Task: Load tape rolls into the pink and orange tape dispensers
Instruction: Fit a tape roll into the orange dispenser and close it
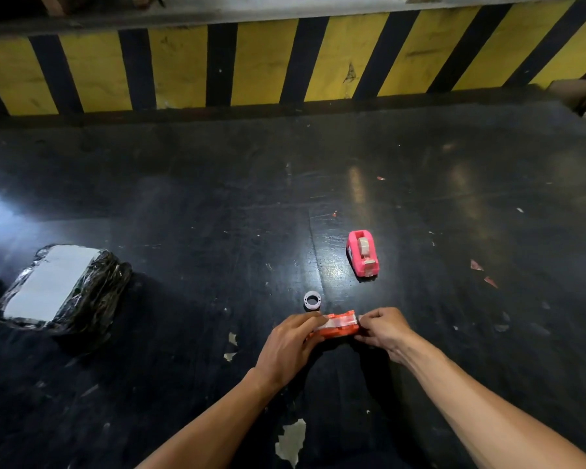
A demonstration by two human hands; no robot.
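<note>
The orange tape dispenser (339, 324) lay crosswise on the black table (217, 204) between your hands, left hand (290, 346) clasping one end, right hand (384, 328) pinching the other, pink tape dispenser (362, 253) well beyond.

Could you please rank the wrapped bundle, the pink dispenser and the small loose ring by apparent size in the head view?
1. Wrapped bundle, largest
2. Pink tape dispenser
3. Small loose ring, smallest
</note>
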